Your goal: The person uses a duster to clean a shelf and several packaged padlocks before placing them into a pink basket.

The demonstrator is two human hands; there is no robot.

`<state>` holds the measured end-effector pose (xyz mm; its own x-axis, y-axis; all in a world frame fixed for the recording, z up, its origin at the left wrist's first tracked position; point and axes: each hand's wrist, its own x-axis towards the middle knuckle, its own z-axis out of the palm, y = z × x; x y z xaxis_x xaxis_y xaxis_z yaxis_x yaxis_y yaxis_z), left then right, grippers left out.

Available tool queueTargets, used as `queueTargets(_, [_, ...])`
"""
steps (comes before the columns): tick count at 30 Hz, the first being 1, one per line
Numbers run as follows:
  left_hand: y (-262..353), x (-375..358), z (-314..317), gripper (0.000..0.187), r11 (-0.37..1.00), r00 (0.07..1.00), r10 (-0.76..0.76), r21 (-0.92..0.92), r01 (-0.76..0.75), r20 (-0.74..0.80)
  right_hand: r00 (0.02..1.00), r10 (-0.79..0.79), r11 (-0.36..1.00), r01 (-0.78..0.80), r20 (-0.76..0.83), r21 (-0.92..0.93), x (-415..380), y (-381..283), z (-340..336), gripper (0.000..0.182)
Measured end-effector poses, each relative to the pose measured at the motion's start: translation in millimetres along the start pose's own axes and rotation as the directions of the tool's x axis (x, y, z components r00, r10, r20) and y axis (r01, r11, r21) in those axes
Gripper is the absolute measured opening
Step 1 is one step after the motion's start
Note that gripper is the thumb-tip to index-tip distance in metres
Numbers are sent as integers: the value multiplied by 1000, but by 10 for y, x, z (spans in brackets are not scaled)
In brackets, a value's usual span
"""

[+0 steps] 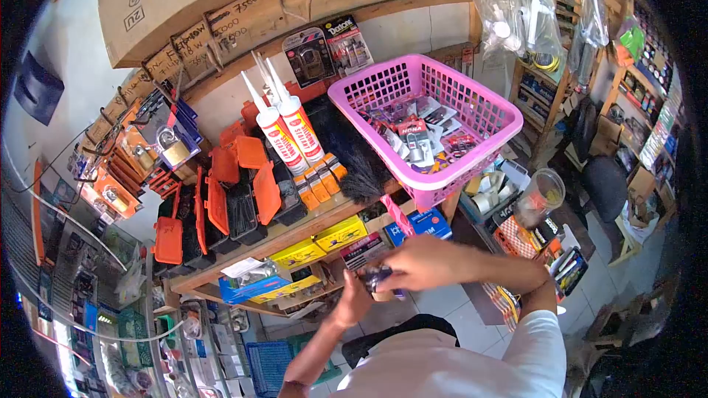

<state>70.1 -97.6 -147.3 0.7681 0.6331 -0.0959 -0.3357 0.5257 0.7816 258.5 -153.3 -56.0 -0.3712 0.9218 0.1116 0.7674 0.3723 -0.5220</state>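
In front of my body, below the shelf edge, my two hands meet around a small dark item (375,277). Its kind is hard to make out because my fingers cover most of it. My right hand (424,264) comes from the right with its fingers closed on the item's top. From below, my left hand (352,302) grips its near side. A duster with black bristles (361,183) and a pink handle (398,215) lies just above my right hand. Beyond it stands a pink plastic basket (435,177) holding several small carded packages (417,138).
White sealant tubes (295,129) stand upright on the wooden shelf (295,232), beside orange-lidded boxes (221,203). Padlocks (173,149) hang at the left. Yellow boxes (339,234) fill the lower shelf. A clear plastic tub (540,199) stands at the right.
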Motion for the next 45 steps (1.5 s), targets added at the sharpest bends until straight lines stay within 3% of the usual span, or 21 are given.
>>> queueTargets(1, [-81,25,-49,85,996,997,-74,-53,74,6,998,24,995,-19,-57,94,-8,11,148,42])
queueTargets(2, [-57,77,-198,89,963,919,-181,-129,239,351,992,90,992,-82,-85,96,-13,58,219,44])
queueTargets(3, [-105,72,-280,89,963,920,-182,-125,237,348,981,155,985,-144,-114,98,-36,105,246,46])
queueTargets(5, [-78,28,-303,84,928,929,-206,-239,286,308,941,261,965,-253,-214,63,-104,138,101,47])
queueTargets(6, [-52,-37,-256,81,929,964,-202,-276,245,176,882,357,931,-364,-308,34,-147,166,47,49])
queueTargets(9, [47,-85,-353,79,903,988,-133,-403,152,76,767,529,826,-563,-364,16,-239,493,172,55])
queueTargets(10, [95,-73,-397,78,904,993,-103,-411,117,55,772,526,831,-556,-356,22,-248,701,287,55])
queueTargets(12, [172,-63,-463,77,907,998,-55,-418,41,-21,825,529,816,-432,-197,384,-170,1124,571,58])
queueTargets(13, [210,-58,-494,76,906,997,-4,-422,-31,-81,832,522,819,-426,-190,385,-83,1200,650,58])
queueTargets(15, [285,-59,-569,74,909,995,26,-411,-62,-91,895,446,480,-232,-7,846,59,1286,704,58])
queueTargets(16, [305,-66,-601,76,904,996,50,-421,-77,-75,880,474,304,-181,16,935,121,1115,604,54])
queueTargets(17, [324,-70,-626,78,898,995,76,-429,-94,-60,885,465,308,-185,22,933,164,1114,607,54])
queueTargets(21, [363,-123,-710,70,888,988,104,-437,-145,-116,938,334,-431,63,94,900,376,1143,699,54])
queueTargets(26, [312,-218,-938,71,881,973,131,-427,-202,-191,943,332,-359,106,21,927,360,906,884,39])
queueTargets(31, [403,-332,-1064,72,882,941,212,-363,-301,-264,926,377,-138,72,-15,988,49,585,1571,47])
queueTargets(39, [617,-286,-1201,71,868,885,306,-280,-411,-350,931,357,280,-27,-78,960,-742,586,2758,49])
queueTargets(40, [707,-237,-1050,66,801,813,303,-330,-500,-497,947,285,535,-30,-147,844,-775,513,2651,46])
queueTargets(41, [764,-172,-1049,61,779,840,432,-332,-531,-328,961,196,749,-18,-195,662,-816,435,2527,42])
queueTargets(43, [671,-186,-1131,58,895,822,435,71,-441,-368,969,233,683,-105,-78,722,-828,281,2345,44])
queueTargets(44, [670,-195,-1181,60,919,808,381,87,-385,-450,951,291,680,-130,-103,721,-882,270,2394,47])
queueTargets(45, [738,-247,-1205,62,782,883,468,-471,-409,11,929,347,677,-152,-130,720,-908,268,2418,49])
